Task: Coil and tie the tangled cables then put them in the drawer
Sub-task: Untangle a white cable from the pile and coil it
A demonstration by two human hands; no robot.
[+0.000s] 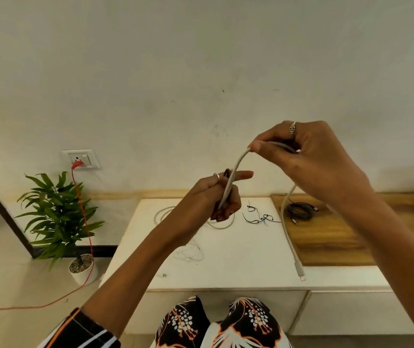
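Both hands are raised above the white table [226, 267] with a pale grey cable [236, 169] strung between them; the left hand [216, 197] has its grip curled tight round the cable's lower stretch, forefinger pointing out to the right; the right hand [309, 151], higher up, pinches the cable between thumb and fingers, so that grip is clamped on it too. From the right hand the cable drops in a long curve down past the table's right side, its plug [301, 272] hanging near the front edge. On the table lie a loose whitish cable [165, 212] behind the left wrist, a thin white wire [191, 252] nearer the front, and thin black ties [258, 217] scattered near the middle; a coiled black cable [300, 209] rests on the wooden board [331, 237] just to the right. A potted plant [57, 217] stands on the floor at left; a red cord [85, 222] runs from the wall socket [81, 158] down across the floor.
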